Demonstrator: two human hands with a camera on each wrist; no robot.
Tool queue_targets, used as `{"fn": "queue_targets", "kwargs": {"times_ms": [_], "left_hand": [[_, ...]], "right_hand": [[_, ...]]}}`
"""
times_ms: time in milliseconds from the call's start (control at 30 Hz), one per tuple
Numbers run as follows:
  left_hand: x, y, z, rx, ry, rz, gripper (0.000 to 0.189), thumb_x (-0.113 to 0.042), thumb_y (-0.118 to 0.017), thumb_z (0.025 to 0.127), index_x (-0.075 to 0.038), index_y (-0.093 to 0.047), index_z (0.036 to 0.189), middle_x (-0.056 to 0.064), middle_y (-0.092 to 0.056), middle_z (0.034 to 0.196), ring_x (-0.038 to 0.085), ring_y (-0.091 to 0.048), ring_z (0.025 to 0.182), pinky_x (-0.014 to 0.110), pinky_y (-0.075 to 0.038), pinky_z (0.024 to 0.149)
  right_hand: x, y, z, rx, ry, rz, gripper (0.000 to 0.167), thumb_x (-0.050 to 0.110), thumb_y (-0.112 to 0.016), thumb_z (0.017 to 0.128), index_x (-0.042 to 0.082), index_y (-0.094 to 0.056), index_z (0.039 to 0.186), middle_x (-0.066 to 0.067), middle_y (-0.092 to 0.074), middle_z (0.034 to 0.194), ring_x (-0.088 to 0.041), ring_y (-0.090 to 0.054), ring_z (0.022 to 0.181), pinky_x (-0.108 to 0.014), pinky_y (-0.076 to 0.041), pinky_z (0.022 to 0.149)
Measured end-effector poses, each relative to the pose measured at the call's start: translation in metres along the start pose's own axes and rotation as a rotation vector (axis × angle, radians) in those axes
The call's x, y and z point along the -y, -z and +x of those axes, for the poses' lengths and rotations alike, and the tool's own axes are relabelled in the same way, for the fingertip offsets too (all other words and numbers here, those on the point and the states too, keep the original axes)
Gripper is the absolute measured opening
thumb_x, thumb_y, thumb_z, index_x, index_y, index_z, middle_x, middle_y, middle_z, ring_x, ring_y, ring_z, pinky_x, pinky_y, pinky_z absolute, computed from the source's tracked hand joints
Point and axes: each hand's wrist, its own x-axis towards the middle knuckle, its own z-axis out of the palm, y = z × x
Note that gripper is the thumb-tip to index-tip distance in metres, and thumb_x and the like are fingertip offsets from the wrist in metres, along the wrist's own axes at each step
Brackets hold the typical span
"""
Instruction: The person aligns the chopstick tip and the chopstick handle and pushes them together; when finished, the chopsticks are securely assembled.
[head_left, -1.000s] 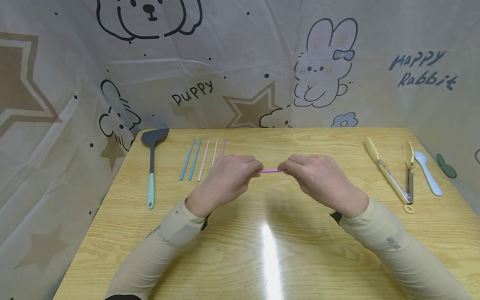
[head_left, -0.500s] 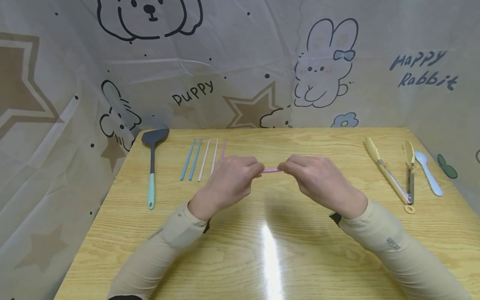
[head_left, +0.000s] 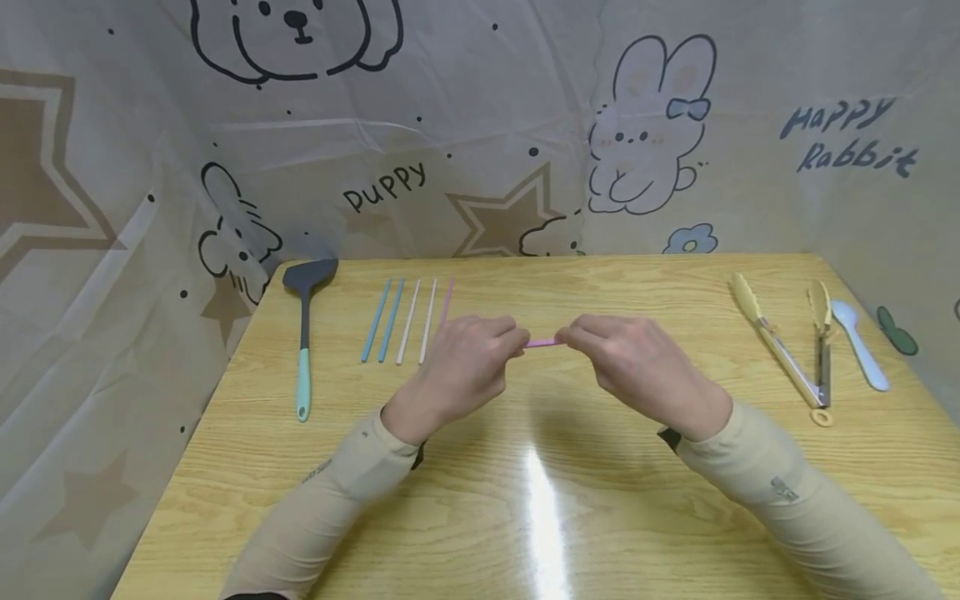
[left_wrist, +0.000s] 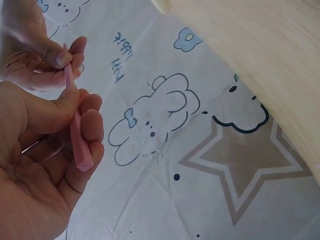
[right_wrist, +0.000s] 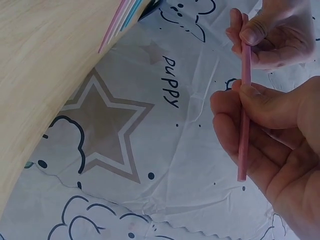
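Observation:
A slim pink chopstick is stretched between my two hands, held above the table. My left hand pinches it near one end with thumb and fingers. On the other side my right hand pinches it in the same way. In the left wrist view the chopstick's squared end pokes out below the fingers. The right wrist view shows its opposite end lying along the right fingers. Behind the left hand, a second pink chopstick lies on the table, its lower part covered by that hand.
Two blue chopsticks and two white ones lie side by side at the left. Farther left is a spatula with a mint handle. Spread tongs and a light blue spoon are at the right of the wooden table.
My left hand has shifted slightly to the right, and a little less of the pink chopstick shows between the hands. The right hand has barely moved.

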Motion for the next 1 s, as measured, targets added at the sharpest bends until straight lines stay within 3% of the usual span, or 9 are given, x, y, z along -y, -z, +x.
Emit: {"fn": "queue_targets", "kwargs": {"times_ms": [133, 267, 400, 633, 767, 900, 1000], "left_hand": [[-0.001, 0.001, -0.002, 0.054, 0.027, -0.006, 0.005, -0.001, -0.075, 0.085, -0.006, -0.074, 0.087, 0.001, -0.065, 0.074, 0.010, -0.054, 0.053, 0.020, -0.042, 0.048], [-0.003, 0.003, -0.005, 0.173, 0.081, -0.010, 0.003, -0.008, -0.075, 0.088, -0.009, -0.074, 0.086, -0.001, -0.068, 0.078, 0.012, -0.062, 0.065, 0.021, -0.048, 0.054], [-0.007, 0.000, -0.004, 0.263, 0.097, -0.018, 0.007, -0.014, -0.074, 0.090, -0.009, -0.071, 0.085, -0.002, -0.065, 0.078, 0.011, -0.059, 0.068, 0.019, -0.047, 0.054], [-0.012, -0.006, 0.000, 0.264, 0.107, -0.115, 0.015, -0.011, -0.071, 0.092, -0.006, -0.063, 0.080, -0.003, -0.047, 0.066, 0.010, -0.042, 0.057, 0.019, -0.038, 0.051], [-0.010, -0.008, 0.003, 0.285, 0.139, -0.146, 0.013, -0.010, -0.068, 0.095, -0.005, -0.065, 0.083, -0.002, -0.049, 0.069, 0.010, -0.043, 0.058, 0.018, -0.039, 0.052], [-0.004, -0.009, 0.008, 0.317, 0.191, -0.154, 0.014, -0.008, -0.066, 0.096, -0.003, -0.065, 0.082, 0.001, -0.053, 0.070, 0.011, -0.046, 0.059, 0.020, -0.041, 0.053], [0.004, -0.011, 0.011, 0.348, 0.273, -0.156, 0.014, -0.006, -0.068, 0.094, -0.003, -0.064, 0.080, 0.002, -0.054, 0.070, 0.012, -0.048, 0.059, 0.021, -0.042, 0.053]], "right_hand": [[0.000, -0.003, -0.001, 0.019, 0.016, -0.007, 0.040, -0.027, -0.065, 0.070, -0.001, -0.071, 0.099, -0.003, -0.066, 0.082, -0.009, -0.051, 0.054, -0.019, -0.041, 0.043], [-0.001, -0.005, -0.002, 0.078, 0.049, -0.055, 0.038, -0.023, -0.068, 0.071, 0.002, -0.072, 0.099, -0.001, -0.063, 0.082, -0.008, -0.048, 0.052, -0.018, -0.038, 0.041], [-0.001, -0.005, -0.002, 0.135, 0.054, -0.114, 0.040, -0.023, -0.068, 0.072, 0.005, -0.073, 0.100, 0.000, -0.061, 0.083, -0.009, -0.048, 0.056, -0.020, -0.036, 0.041], [-0.001, -0.006, 0.003, 0.190, 0.049, -0.156, 0.037, -0.022, -0.071, 0.074, 0.005, -0.073, 0.101, -0.001, -0.062, 0.085, -0.013, -0.053, 0.062, -0.025, -0.044, 0.049], [-0.002, -0.008, 0.005, 0.180, 0.030, -0.151, 0.038, -0.023, -0.069, 0.074, 0.003, -0.073, 0.102, -0.003, -0.065, 0.090, -0.020, -0.063, 0.074, -0.031, -0.053, 0.062], [-0.002, -0.010, 0.006, 0.145, 0.034, -0.116, 0.034, -0.014, -0.073, 0.079, 0.001, -0.072, 0.109, -0.007, -0.069, 0.102, -0.025, -0.067, 0.094, -0.038, -0.055, 0.085], [-0.001, -0.011, 0.006, 0.122, 0.053, -0.099, 0.034, -0.007, -0.077, 0.079, 0.000, -0.069, 0.112, -0.010, -0.069, 0.109, -0.027, -0.066, 0.100, -0.039, -0.052, 0.090]]}}
